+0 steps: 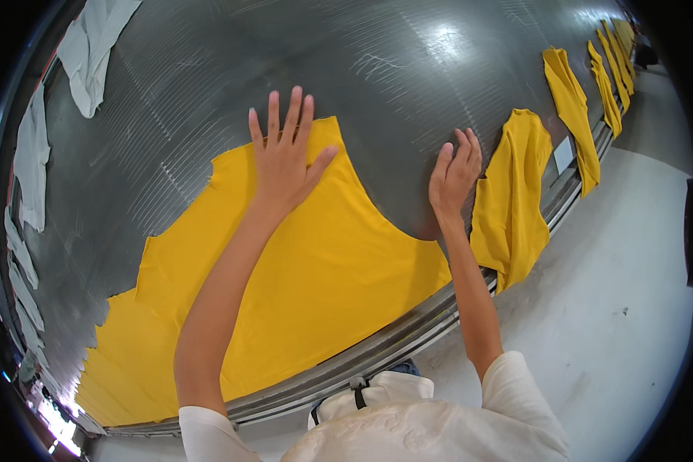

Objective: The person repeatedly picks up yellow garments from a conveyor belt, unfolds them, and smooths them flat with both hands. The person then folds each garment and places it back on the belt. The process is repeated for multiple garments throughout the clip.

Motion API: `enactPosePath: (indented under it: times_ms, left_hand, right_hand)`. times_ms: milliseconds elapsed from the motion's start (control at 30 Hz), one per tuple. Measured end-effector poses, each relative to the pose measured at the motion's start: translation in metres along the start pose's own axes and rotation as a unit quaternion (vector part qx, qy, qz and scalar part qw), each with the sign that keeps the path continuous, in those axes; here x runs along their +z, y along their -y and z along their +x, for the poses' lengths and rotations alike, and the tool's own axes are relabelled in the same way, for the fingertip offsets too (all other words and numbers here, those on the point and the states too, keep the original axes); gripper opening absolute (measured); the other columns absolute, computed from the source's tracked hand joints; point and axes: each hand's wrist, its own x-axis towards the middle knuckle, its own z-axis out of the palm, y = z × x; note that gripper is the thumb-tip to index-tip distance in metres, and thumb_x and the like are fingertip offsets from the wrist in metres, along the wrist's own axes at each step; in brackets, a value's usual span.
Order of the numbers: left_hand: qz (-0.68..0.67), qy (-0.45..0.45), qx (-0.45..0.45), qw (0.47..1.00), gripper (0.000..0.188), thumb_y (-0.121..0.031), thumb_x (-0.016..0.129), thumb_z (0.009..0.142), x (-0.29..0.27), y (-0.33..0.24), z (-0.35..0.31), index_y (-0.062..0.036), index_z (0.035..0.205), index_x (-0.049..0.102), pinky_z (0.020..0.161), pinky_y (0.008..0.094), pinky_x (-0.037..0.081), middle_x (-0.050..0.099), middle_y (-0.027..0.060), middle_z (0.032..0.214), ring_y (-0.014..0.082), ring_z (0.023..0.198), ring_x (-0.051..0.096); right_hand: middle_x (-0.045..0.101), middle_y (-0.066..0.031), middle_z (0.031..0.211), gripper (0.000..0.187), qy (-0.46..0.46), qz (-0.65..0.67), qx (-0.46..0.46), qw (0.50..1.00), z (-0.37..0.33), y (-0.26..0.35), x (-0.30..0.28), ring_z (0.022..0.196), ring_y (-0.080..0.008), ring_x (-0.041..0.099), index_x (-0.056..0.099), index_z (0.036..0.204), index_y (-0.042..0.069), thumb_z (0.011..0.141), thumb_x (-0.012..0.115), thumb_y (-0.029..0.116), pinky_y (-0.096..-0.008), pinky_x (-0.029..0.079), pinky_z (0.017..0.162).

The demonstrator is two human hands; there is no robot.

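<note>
A cut panel of yellow fabric (316,262) lies spread flat along the near edge of a long dark table (231,54). Its outline curves like a garment piece, and more yellow layers with stepped edges reach away to the left. My left hand (285,165) rests flat on the panel's upper part, fingers spread and tips past its far edge. To the right, my right hand (456,173) is over bare table between the panel and a loosely folded yellow piece (516,192). Its fingers are extended and slightly curved, with nothing visible in them.
More folded yellow pieces (570,108) follow in a row along the table's right side, with a small white card (564,155) among them. White fabric pieces (92,54) lie along the far left edge. A metal rail (362,339) borders the near side, and pale floor (616,269) lies beyond.
</note>
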Motion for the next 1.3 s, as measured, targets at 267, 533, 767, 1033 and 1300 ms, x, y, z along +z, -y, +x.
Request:
enactPosePath:
  times_ms: [267, 533, 767, 1033, 1300]
  left_hand:
    - [-0.102, 0.119, 0.082, 0.984, 0.088, -0.062, 0.038, 0.102, -0.022, -0.046, -0.102, 0.0029, 0.16, 0.023, 0.125, 0.059, 0.002, 0.017, 0.0177, 0.171, 0.0371, 0.159, 0.009]
    - [-0.036, 0.022, 0.017, 0.999, 0.086, -0.055, 0.046, 0.102, -0.004, -0.063, -0.03, 0.006, 0.159, 0.025, 0.127, 0.0539, 0.005, 0.019, 0.0218, 0.169, 0.0376, 0.158, 0.011]
    - [-0.122, 0.119, 0.058, 0.984, 0.093, -0.064, 0.04, 0.1, 0.009, -0.152, -0.135, 0.0045, 0.16, 0.024, 0.126, 0.0576, 0.004, 0.017, 0.0206, 0.17, 0.038, 0.159, 0.009]
    - [-0.354, 0.225, 0.203, 0.885, 0.083, -0.057, 0.053, 0.097, 0.021, -0.233, -0.274, -0.0107, 0.162, 0.03, 0.126, 0.0578, 0.009, 0.026, 0.0115, 0.169, 0.0365, 0.157, 0.019]
    - [-0.044, 0.06, -0.032, 0.997, 0.08, -0.045, 0.056, 0.099, -0.015, -0.089, -0.19, -0.0068, 0.162, 0.027, 0.126, 0.0587, 0.005, 0.022, 0.0125, 0.17, 0.0362, 0.158, 0.015]
  right_hand:
    - [0.045, -0.0204, 0.147, 0.04, -0.006, 0.019, 0.01, 1.0, 0.003, -0.002, 0.001, 0.143, -0.0384, 0.036, 0.053, 0.136, 0.001, 0.107, 0.045, 0.028, -0.0523, 0.023, 0.12]
    - [0.045, -0.0218, 0.147, 0.041, -0.015, 0.031, 0.014, 0.999, 0.001, 0.001, 0.001, 0.143, -0.0389, 0.036, 0.053, 0.135, 0.001, 0.107, 0.045, 0.03, -0.0533, 0.021, 0.121]
    - [0.046, -0.0218, 0.146, 0.044, -0.026, 0.044, 0.021, 0.998, 0.0, 0.001, 0.003, 0.143, -0.0397, 0.036, 0.055, 0.134, 0.0, 0.107, 0.044, 0.033, -0.0531, 0.021, 0.121]
    - [0.055, -0.025, 0.143, 0.049, 0.044, 0.281, 0.101, 0.953, 0.017, -0.023, -0.02, 0.141, -0.0379, 0.043, 0.068, 0.123, -0.001, 0.107, 0.043, 0.038, -0.0459, 0.023, 0.122]
    - [0.074, -0.015, 0.097, 0.025, 0.162, 0.209, 0.159, 0.951, -0.08, -0.038, -0.151, 0.087, -0.0259, 0.072, 0.072, 0.104, -0.003, 0.096, 0.068, 0.02, -0.036, 0.055, 0.08]
